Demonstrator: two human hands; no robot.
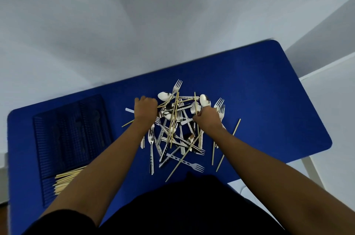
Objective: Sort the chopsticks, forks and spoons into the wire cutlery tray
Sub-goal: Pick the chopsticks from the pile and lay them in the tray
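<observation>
Fingers (197, 116) of right hand (207, 118) pinch a chopstick (195, 100) rising above them — left hand (146, 109) curls, seemingly gripping chopsticks (167, 103) jutting rightward.

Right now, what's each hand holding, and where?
Left hand grips a pale wooden chopstick near mid-length; right hand pinches a second thin wooden chopstick around its middle.

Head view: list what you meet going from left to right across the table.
Tray → left hand → fork at the pile's far edge → right hand → lone chopstick
</observation>
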